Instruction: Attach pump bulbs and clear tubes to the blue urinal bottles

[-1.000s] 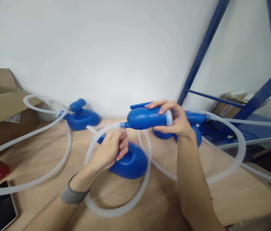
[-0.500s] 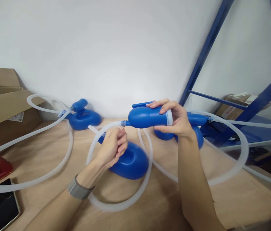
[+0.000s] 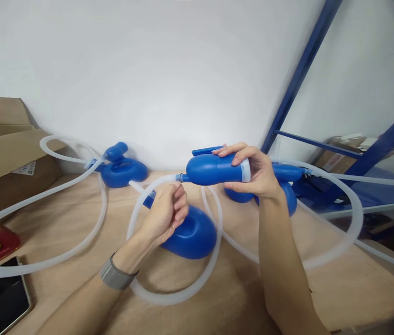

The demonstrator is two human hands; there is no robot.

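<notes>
My right hand (image 3: 253,170) is wrapped around the pale-rimmed end of a blue plastic urinal cup (image 3: 213,170), held level above the table. A narrow blue lid or flap (image 3: 207,151) sticks out along its top. On the cup's thin spout, the end of a translucent hose (image 3: 165,180) is fitted, with a small wire hose clamp (image 3: 180,177) around the joint. My left hand (image 3: 167,207) is closed just below the joint, thumb and forefinger pinched at the clamp. Below and behind that hand lies a blue urinal bottle (image 3: 193,232), and the hose loops around it.
At the back left is another blue bottle (image 3: 123,172) with its cup and hose; more blue bottles (image 3: 288,197) lie behind my right arm. A cardboard box (image 3: 8,153), a red tape-like item (image 3: 3,244) and a tablet (image 3: 1,293) are at left. Blue metal shelving (image 3: 298,79) stands at right.
My left hand has shifted very slightly right at the clamp, its fingers still pinched. The cup and my right hand have barely moved.
</notes>
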